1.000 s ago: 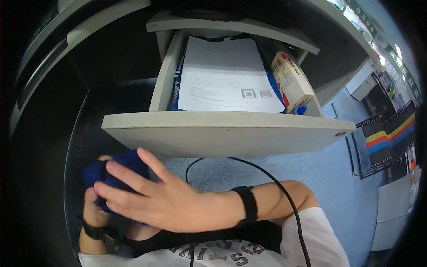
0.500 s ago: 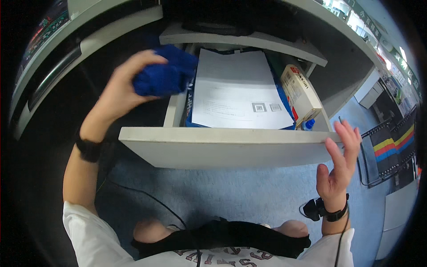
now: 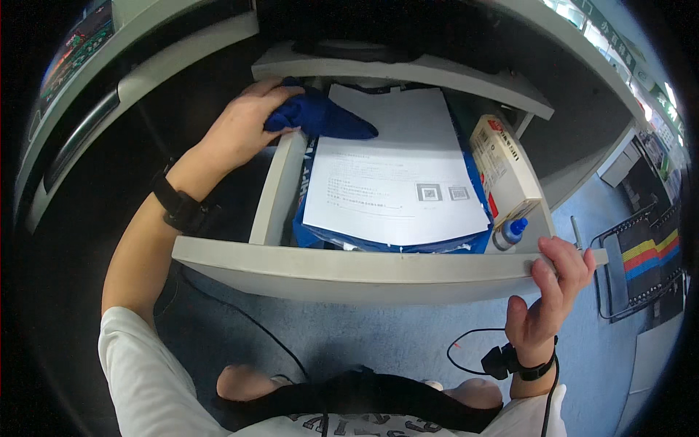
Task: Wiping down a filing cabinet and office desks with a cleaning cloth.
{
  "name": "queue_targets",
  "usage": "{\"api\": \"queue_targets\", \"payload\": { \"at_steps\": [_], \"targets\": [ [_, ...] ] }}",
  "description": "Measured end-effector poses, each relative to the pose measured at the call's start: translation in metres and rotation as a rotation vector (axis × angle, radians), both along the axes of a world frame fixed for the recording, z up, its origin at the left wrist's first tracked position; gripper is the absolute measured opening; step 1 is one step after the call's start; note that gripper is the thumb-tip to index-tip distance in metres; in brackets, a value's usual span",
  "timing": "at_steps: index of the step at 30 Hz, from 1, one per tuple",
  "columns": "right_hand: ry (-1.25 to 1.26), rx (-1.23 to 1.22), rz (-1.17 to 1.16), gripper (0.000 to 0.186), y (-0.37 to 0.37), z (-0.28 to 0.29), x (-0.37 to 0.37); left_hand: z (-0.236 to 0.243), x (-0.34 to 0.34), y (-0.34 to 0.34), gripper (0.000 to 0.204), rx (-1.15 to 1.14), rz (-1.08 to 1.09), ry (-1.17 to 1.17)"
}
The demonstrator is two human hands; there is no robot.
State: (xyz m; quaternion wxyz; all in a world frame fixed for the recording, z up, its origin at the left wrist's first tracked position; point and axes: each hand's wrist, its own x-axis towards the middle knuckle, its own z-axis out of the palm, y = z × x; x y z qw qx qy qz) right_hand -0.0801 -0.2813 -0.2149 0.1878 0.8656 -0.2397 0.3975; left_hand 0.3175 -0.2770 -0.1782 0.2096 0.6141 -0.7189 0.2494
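In my left hand [image 3: 244, 120] is a bunched dark blue cloth [image 3: 317, 118], pinched between thumb and fingers at the back left of a pulled-out drawer [image 3: 349, 269]. One loose end of the cloth lies over white printed sheets [image 3: 393, 175] on a blue packet [image 3: 480, 237]. My right hand [image 3: 550, 295] grips the right end of the drawer's front panel, fingers hooked over its top edge and thumb below on the outer face. A cream box [image 3: 506, 167] stands along the drawer's right side, with a small blue-capped bottle [image 3: 510, 233] in the front right corner.
A grey desk panel [image 3: 408, 71] spans above the drawer's back. On the right stands a folded rack with striped fabric [image 3: 644, 251]. A black cable [image 3: 251, 320] runs across the blue floor; another hangs from my right wrist. A dark handle [image 3: 84, 135] is at the left.
The drawer has come farther out toward me, with my right hand at its edge. My left hand has moved right, bringing the cloth over the papers, where one end now spreads.
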Motion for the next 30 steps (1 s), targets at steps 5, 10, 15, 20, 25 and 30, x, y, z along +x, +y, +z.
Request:
{"api": "queue_targets", "payload": {
  "at_steps": [5, 10, 15, 20, 25, 30],
  "targets": [
    [-0.041, -0.070, -0.025, 0.031, -0.008, -0.008, 0.005, -0.001, 0.000, 0.034, 0.038, 0.219, -0.073, 0.362],
    [-0.025, -0.113, -0.031, 0.034, -0.014, -0.011, 0.002, 0.010, -0.014, 0.079, 0.064, 0.570, -0.283, 0.732],
    [-0.086, -0.143, -0.044, 0.034, -0.013, -0.013, 0.007, 0.025, -0.017, 0.092, 0.065, 0.727, -0.376, 0.675],
    [-0.110, -0.167, -0.021, 0.031, -0.017, -0.014, 0.010, 0.055, -0.017, 0.085, 0.050, 0.826, -0.153, 0.575],
    [-0.167, -0.170, 0.041, 0.035, -0.015, -0.010, 0.011, 0.059, 0.004, 0.184, 0.037, 0.132, 0.113, -0.071],
    [-0.047, -0.190, -0.023, 0.051, -0.015, -0.009, 0.006, 0.006, -0.083, 0.169, 0.072, -0.033, 0.109, 0.359]
  ]
}}
